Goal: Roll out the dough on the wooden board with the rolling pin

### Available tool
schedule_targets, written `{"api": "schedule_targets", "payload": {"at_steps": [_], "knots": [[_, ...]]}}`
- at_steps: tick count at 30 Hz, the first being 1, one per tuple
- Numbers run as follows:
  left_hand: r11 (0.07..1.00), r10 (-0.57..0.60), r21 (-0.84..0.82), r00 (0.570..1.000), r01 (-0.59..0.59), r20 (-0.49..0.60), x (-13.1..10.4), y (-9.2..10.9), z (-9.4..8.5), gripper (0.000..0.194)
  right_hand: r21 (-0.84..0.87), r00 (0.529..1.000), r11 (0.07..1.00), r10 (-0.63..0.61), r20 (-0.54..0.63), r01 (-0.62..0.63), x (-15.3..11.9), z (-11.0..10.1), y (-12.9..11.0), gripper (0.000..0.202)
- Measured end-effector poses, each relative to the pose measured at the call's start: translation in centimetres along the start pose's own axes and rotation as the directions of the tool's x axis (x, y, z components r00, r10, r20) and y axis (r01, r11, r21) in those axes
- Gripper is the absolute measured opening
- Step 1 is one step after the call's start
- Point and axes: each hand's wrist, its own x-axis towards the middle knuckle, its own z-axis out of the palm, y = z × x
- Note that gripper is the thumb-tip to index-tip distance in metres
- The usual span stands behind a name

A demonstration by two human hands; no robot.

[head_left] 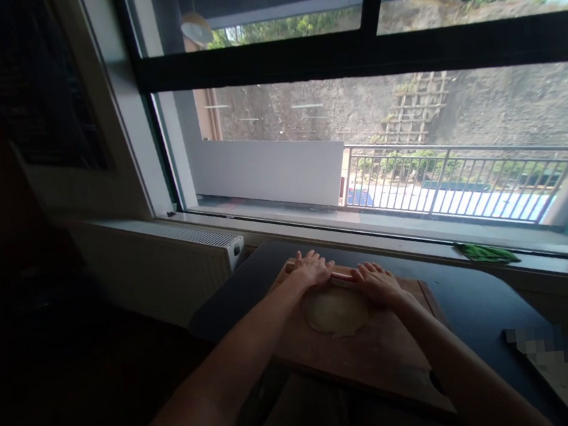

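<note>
A flat, roughly oval sheet of dough (337, 311) lies on a wooden board (351, 360). Across its far edge runs a thin rolling pin (343, 276), of which the middle and a bit of the left end show. My left hand (313, 268) holds the pin near its left end, fingers draped over it and pointing away from me. Over the right part of the pin my right hand (377, 282) grips in the same way, its fingers bent over the far side. The palms hide most of the pin.
The board sits on a dark table (477, 295) below a large window. A green cloth (486, 252) lies on the windowsill to the right. On the left stands a white radiator (167, 251). A dark-edged flat object (540, 369), partly blurred out, is at the table's right.
</note>
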Motion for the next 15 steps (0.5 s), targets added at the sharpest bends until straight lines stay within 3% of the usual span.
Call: {"api": "schedule_targets", "payload": {"at_steps": [5, 7, 12, 15], "knots": [[0.992, 0.117, -0.051, 0.992, -0.119, -0.038, -4.2, -0.7, 0.2, 0.051, 0.037, 0.995, 0.999, -0.011, -0.097, 0.015, -5.0, 1.4, -1.4, 0.068], [0.988, 0.142, -0.058, 0.989, -0.145, -0.042, -4.8, -1.0, 0.4, 0.052, 0.029, 0.995, 0.999, -0.031, -0.098, 0.034, -5.6, 1.3, -1.6, 0.07], [1.0, 0.012, -0.026, 1.0, -0.012, 0.002, -2.1, -0.6, 0.5, 0.047, -0.033, 0.996, 0.996, 0.08, 0.038, -0.079, -1.3, -0.2, -1.0, 0.058], [1.0, -0.018, -0.009, 1.0, 0.018, 0.014, -0.2, -0.2, 0.0, 0.036, -0.061, 0.996, 0.996, 0.075, 0.047, -0.072, 1.8, -1.0, -0.8, 0.046]]}}
